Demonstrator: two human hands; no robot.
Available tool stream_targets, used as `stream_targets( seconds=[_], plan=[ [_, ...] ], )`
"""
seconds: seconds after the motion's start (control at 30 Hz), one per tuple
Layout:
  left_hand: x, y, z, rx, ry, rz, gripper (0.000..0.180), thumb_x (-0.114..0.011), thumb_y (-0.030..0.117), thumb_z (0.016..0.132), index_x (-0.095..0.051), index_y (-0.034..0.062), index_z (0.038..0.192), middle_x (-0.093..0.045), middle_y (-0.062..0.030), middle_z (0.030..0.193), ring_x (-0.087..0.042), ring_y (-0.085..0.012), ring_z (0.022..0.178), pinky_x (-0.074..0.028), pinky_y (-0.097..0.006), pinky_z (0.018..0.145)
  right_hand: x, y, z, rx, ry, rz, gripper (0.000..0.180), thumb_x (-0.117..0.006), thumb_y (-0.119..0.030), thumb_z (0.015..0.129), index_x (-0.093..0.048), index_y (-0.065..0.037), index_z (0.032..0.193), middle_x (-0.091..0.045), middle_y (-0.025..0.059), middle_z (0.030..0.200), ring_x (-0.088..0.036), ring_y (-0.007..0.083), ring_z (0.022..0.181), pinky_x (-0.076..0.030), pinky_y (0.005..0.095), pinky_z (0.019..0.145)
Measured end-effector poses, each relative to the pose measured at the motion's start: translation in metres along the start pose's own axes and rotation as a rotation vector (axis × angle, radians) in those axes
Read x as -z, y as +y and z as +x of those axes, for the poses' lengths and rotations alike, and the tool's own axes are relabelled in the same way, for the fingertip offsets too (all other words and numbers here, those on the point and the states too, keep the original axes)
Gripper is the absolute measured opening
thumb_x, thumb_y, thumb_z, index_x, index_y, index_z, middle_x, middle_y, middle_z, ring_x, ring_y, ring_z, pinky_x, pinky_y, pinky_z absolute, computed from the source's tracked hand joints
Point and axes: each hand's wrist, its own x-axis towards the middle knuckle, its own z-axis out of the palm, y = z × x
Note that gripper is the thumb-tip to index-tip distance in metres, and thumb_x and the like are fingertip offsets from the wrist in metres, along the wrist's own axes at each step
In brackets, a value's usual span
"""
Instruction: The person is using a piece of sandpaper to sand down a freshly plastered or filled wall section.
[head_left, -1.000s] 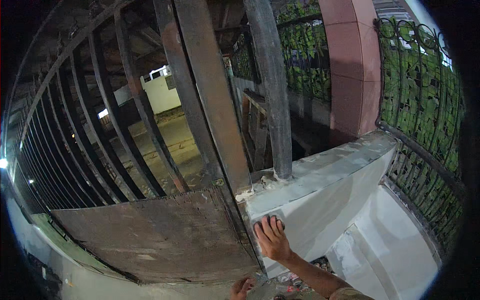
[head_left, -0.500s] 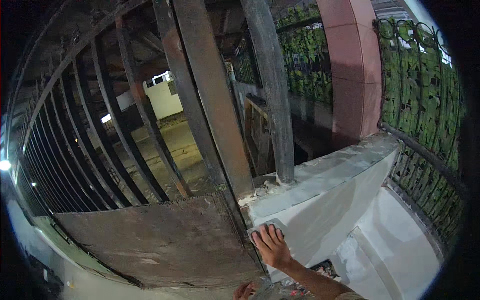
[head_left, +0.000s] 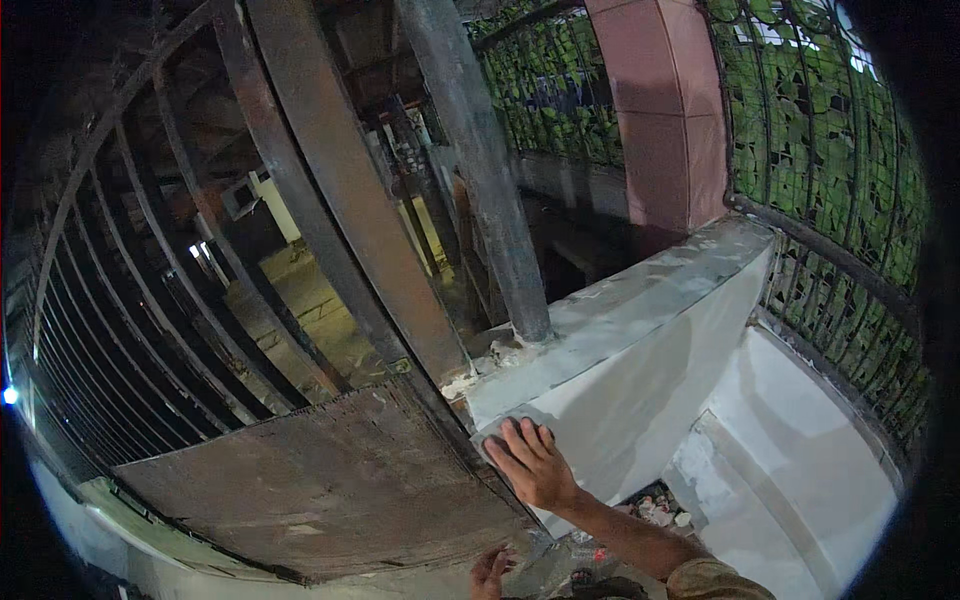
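Observation:
My right hand (head_left: 538,468) presses a flat grey pad (head_left: 488,432) against the low white wall (head_left: 620,405), close to its upper left corner. The fingers lie over the pad and hide most of it; whether it is sandpaper or a block I cannot make out. The wall's face is smooth, with grey damp-looking patches, and its top ledge (head_left: 640,300) is rough and grey. At the lower edge my left hand (head_left: 490,574) shows only in part, below the gate's brown sheet panel. Its fingers are loosely apart with nothing seen in them.
A dark barred gate (head_left: 185,250) with a brown lower panel (head_left: 330,480) stands at the left. A grey metal post (head_left: 480,170) rises from the ledge. Behind are a pink tiled pillar (head_left: 665,120) and a leafy fence (head_left: 820,150). Rubble (head_left: 660,508) lies below my right forearm.
The view has shifted, so the gate and wall sit further left. My right hand has slid a little upward on the wall with the pad. More of my left hand shows.

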Motion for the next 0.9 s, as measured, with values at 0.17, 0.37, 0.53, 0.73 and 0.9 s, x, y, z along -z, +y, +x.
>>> stream_targets(
  seconds=[0.17, 0.37, 0.53, 0.73, 0.9],
  plan=[
    [0.003, -0.029, 0.006, -0.005, -0.031, -0.01, 0.049, -0.064, 0.04, 0.104, -0.065, 0.003, 0.136, -0.071, -0.0102, 0.121, -0.069, -0.0211, 0.097, -0.056, -0.04, 0.083, 0.01, 0.005, 0.015, -0.134, 0.033, 0.028, 0.054, -0.059, -0.01, 0.097, -0.055, -0.015, 0.151, -0.041, 0.0188, 0.161, -0.039, 0.0427, 0.145, -0.032, 0.0564, 0.116],
    [0.009, -0.049, 0.022, -0.024, -0.06, -0.025, 0.049, -0.065, 0.039, 0.104, -0.065, 0.0029, 0.136, -0.071, -0.01, 0.121, -0.069, -0.021, 0.097, -0.056, -0.04, 0.083, 0.005, 0.009, 0.002, -0.05, 0.033, 0.034, 0.056, -0.06, -0.012, 0.099, -0.051, -0.016, 0.154, -0.038, 0.0212, 0.163, -0.039, 0.045, 0.146, -0.028, 0.0596, 0.118],
    [0.006, -0.059, 0.016, -0.026, -0.047, -0.057, 0.048, -0.065, 0.039, 0.104, -0.065, 0.0029, 0.136, -0.071, -0.0099, 0.121, -0.069, -0.0209, 0.097, -0.056, -0.04, 0.083, 0.014, 0.017, 0.023, -0.179, 0.075, 0.008, 0.055, -0.061, -0.013, 0.099, -0.052, -0.012, 0.153, -0.037, 0.0249, 0.162, -0.039, 0.0461, 0.146, -0.029, 0.0582, 0.119],
    [0.009, -0.066, 0.028, -0.049, -0.044, -0.075, 0.048, -0.065, 0.038, 0.104, -0.065, 0.0028, 0.136, -0.071, -0.0097, 0.121, -0.069, -0.0209, 0.096, -0.056, -0.04, 0.082, 0.005, 0.02, -0.008, -0.051, -0.009, 0.049, 0.053, -0.061, -0.012, 0.098, -0.053, -0.011, 0.15, -0.042, 0.0271, 0.157, -0.042, 0.0469, 0.141, -0.032, 0.0574, 0.117],
    [0.017, -0.069, 0.037, -0.068, -0.053, -0.086, 0.048, -0.066, 0.038, 0.104, -0.065, 0.0028, 0.136, -0.07, -0.0096, 0.121, -0.068, -0.0208, 0.096, -0.056, -0.039, 0.082, 0.02, 0.042, 0.01, -0.133, 0.156, 0.081, 0.048, -0.056, -0.009, 0.1, -0.052, -0.006, 0.147, -0.034, 0.0306, 0.158, -0.038, 0.0549, 0.14, -0.03, 0.0668, 0.115]
  ],
)
